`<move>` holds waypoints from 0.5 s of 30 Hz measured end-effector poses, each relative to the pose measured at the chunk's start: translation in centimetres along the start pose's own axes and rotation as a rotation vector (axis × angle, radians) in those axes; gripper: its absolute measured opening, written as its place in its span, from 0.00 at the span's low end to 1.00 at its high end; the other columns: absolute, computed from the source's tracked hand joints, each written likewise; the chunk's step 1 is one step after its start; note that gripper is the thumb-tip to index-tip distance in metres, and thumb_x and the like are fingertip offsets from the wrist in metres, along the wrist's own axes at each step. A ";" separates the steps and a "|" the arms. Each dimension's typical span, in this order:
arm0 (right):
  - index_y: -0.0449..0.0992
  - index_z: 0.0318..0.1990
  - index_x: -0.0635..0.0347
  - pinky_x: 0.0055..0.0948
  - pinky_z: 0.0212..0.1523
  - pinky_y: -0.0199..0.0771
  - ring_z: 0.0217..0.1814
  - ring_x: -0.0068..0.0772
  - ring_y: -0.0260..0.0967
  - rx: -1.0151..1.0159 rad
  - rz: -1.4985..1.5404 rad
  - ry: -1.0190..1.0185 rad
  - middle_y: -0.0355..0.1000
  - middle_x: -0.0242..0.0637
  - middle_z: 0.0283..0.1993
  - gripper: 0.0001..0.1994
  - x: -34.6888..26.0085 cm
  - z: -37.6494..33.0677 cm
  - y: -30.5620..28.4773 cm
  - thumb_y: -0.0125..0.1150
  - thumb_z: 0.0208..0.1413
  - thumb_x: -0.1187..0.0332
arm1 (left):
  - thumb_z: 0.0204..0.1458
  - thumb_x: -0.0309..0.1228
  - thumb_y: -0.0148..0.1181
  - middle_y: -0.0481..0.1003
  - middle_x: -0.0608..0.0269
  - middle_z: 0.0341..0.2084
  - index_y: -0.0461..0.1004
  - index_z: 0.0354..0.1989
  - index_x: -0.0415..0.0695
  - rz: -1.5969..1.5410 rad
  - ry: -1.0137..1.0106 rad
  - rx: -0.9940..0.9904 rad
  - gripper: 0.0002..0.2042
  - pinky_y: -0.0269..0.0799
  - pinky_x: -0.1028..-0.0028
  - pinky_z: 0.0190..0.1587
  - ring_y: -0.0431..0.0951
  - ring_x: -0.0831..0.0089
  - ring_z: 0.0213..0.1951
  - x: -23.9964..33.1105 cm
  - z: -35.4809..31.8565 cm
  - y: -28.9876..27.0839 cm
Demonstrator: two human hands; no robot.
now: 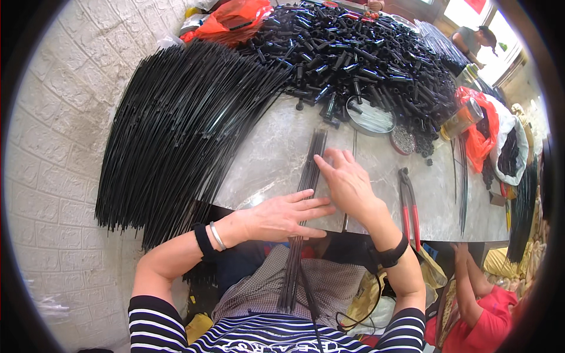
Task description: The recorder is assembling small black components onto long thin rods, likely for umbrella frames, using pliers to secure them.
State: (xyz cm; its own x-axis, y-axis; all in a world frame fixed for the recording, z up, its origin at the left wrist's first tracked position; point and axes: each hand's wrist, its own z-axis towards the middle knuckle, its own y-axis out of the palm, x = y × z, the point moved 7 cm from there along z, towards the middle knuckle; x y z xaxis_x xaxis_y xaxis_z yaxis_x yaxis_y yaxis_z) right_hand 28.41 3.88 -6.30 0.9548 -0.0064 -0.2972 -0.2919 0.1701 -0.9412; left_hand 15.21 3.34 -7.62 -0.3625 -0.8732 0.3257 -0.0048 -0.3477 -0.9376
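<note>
A narrow bundle of thin black rods (313,154) runs from the table top over the front edge toward my lap. My left hand (276,217) lies across this bundle, its fingers stretched out and spread. On the bundle's right side, my right hand (348,183) touches it near the thumb; its fingers are apart and partly bent, with their tips partly hidden. A large heap of similar black rods (176,129) covers the table's left side. Pliers with red handles (407,203) lie to the right of my right hand.
Black tubular parts (353,53) are piled at the back. Before them stand a round tin with pale thin pieces (372,116) and a dish of small grey bits (403,140). A jar (462,119) and bags (511,147) stand right. A person in red (485,315) is at lower right.
</note>
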 end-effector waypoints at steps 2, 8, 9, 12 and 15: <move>0.72 0.55 0.61 0.40 0.57 0.66 0.62 0.47 0.61 0.067 -0.075 -0.102 0.63 0.47 0.61 0.23 -0.4 0.2 -0.1 0.54 0.48 0.73 | 0.41 0.25 0.62 0.48 0.60 0.70 0.66 0.59 0.64 -0.025 -0.005 -0.011 0.32 0.48 0.53 0.70 0.47 0.63 0.71 -0.3 0.0 0.1; 0.67 0.60 0.59 0.42 0.60 0.63 0.64 0.53 0.59 -0.029 -0.075 -0.201 0.59 0.52 0.64 0.27 -1.3 1.8 0.7 0.57 0.48 0.68 | 0.42 0.31 0.63 0.53 0.55 0.68 0.71 0.56 0.60 0.021 0.026 -0.025 0.27 0.49 0.53 0.69 0.50 0.60 0.70 -0.4 0.2 -0.5; 0.67 0.60 0.59 0.42 0.60 0.63 0.64 0.53 0.59 -0.029 -0.077 -0.203 0.59 0.52 0.64 0.27 -1.6 1.9 0.9 0.57 0.48 0.68 | 0.41 0.31 0.63 0.54 0.55 0.68 0.71 0.56 0.60 0.011 0.029 -0.009 0.27 0.49 0.52 0.69 0.51 0.60 0.70 -0.4 0.2 -0.6; 0.66 0.61 0.59 0.45 0.60 0.62 0.65 0.55 0.58 -0.038 -0.220 -0.202 0.58 0.54 0.66 0.30 -1.9 1.5 1.8 0.59 0.47 0.66 | 0.39 0.23 0.60 0.53 0.60 0.69 0.67 0.59 0.64 -0.046 0.012 0.009 0.33 0.46 0.51 0.70 0.51 0.63 0.70 -0.4 0.2 -0.2; 0.65 0.62 0.58 0.49 0.61 0.61 0.66 0.57 0.57 -0.041 -0.166 -0.202 0.56 0.54 0.66 0.31 -1.7 1.2 1.3 0.60 0.47 0.64 | 0.40 0.25 0.60 0.55 0.59 0.67 0.67 0.59 0.64 0.036 0.011 -0.006 0.32 0.46 0.50 0.70 0.53 0.61 0.69 0.0 0.5 -0.4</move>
State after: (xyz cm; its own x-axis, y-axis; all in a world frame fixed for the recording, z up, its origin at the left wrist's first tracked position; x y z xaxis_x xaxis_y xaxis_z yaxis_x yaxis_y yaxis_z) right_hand 26.50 5.26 -6.86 0.9805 0.1666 -0.1045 -0.1288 0.1427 -0.9813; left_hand 15.71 3.28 -7.21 -0.3725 -0.8814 0.2904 0.0029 -0.3140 -0.9494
